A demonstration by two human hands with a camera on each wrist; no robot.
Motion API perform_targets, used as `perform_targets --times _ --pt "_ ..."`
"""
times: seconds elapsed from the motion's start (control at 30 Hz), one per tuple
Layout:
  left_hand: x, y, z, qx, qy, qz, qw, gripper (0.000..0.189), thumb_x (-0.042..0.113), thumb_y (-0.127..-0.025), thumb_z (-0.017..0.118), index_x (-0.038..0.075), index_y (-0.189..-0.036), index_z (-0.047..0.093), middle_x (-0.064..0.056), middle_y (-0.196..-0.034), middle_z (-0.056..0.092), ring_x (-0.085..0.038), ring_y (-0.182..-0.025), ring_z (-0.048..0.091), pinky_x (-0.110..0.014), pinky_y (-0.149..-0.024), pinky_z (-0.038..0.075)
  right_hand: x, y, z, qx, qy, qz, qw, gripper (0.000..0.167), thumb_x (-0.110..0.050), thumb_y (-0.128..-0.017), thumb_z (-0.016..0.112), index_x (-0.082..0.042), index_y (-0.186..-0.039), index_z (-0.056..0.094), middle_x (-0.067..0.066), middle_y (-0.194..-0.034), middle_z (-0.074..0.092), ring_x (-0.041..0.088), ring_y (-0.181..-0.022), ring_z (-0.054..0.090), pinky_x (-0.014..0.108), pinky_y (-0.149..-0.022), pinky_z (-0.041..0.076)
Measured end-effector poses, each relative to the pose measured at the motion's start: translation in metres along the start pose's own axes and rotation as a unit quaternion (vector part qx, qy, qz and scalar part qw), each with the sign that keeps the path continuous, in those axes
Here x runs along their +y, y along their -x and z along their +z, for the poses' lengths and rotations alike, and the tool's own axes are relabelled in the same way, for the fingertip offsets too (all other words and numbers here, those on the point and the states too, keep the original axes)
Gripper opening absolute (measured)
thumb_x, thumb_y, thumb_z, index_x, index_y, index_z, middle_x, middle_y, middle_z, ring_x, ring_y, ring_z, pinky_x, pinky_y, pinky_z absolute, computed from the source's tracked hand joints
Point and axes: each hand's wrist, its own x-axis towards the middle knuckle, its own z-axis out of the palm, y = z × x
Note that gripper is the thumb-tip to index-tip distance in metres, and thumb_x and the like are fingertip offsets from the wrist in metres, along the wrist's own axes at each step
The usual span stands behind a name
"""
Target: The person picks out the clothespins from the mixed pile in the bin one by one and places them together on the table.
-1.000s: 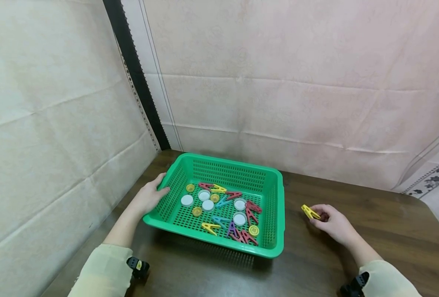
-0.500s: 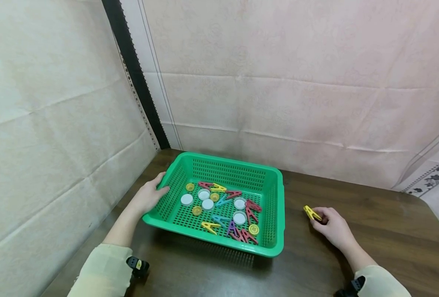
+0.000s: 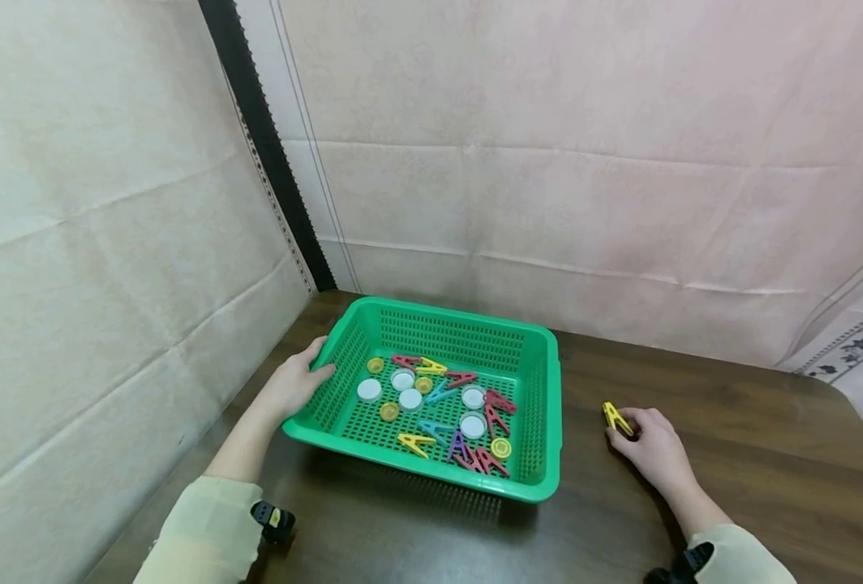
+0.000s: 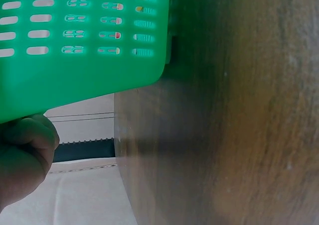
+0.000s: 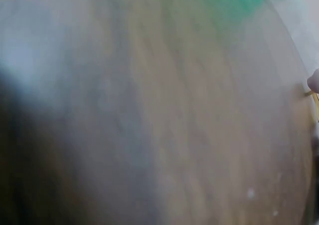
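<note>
your right hand (image 3: 649,446) pinches one yellow clothespin (image 3: 616,418) between thumb and fingers, with its far end standing clear of the grip; it is over the table (image 3: 745,405) to the right of the green basket (image 3: 461,315) and well apart from it, though you cannot tell whether it touches the wood. your left hand (image 3: 296,385) grips the basket at its left end, thumb over the rim and fingers curled outside. expect the clothespin to be light and stiff, probably plastic, a little slick but hardly fragile; take it by the sides near one end, gently, since squeezing both handle legs would likely spring it. the basket looks light and slightly flexible, so hold it by the rim and expect it to slide if you push. inside the basket you can count six red clothespins (image 3: 501,402), some overlapping, two blue clothespins (image 3: 442,396), one purple clothespin (image 3: 457,442) and two more yellow clothespins (image 3: 411,440), making three yellow with the one you hold. among them lie five white discs (image 3: 410,399) and four yellow discs (image 3: 389,412).
</note>
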Motion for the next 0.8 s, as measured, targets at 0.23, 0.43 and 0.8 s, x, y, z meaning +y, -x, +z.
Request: perform_targets --times 0.23,0.43,0.8 --pt "0.0 0.0001 -0.0005 -0.006 0.014 -0.011 0.9998 0.064 0.035 -0.098 0.046 0.02 -0.152 0.014 -0.021 -0.135 0.043 -0.024 -0.083 0.056 -0.033 -0.063 0.045 -0.0019 -0.0008 0.0025 -0.005 0.016 0.016 0.9997 0.038 -0.024 -0.081 0.07 0.004 -0.107 0.063 0.006 -0.084 0.054 0.022 -0.078 0.048 0.039 -0.067 0.04" --pt "0.0019 0.001 -0.0007 -0.007 0.015 -0.011 0.9998 0.064 0.034 -0.098 0.046 0.019 -0.152 0.014 -0.021 -0.134 0.045 -0.023 -0.08 0.056 -0.033 -0.063 0.045 -0.0054 0.0014 0.0024 -0.001 0.018 0.024 0.9996 0.041 -0.028 -0.082 0.07 0.004 -0.106 0.064 0.007 -0.083 0.055 0.022 -0.076 0.048 0.038 -0.065 0.04" --pt "0.0017 -0.0006 -0.0003 -0.008 0.012 -0.005 0.9999 0.064 0.034 -0.098 0.046 0.019 -0.152 0.014 -0.022 -0.135 0.043 -0.024 -0.085 0.056 -0.033 -0.064 0.045 -0.0061 0.0023 0.0022 -0.001 0.02 0.029 0.9994 0.044 -0.033 -0.083 0.07 0.003 -0.107 0.064 0.006 -0.082 0.056 0.022 -0.076 0.049 0.038 -0.064 0.04"
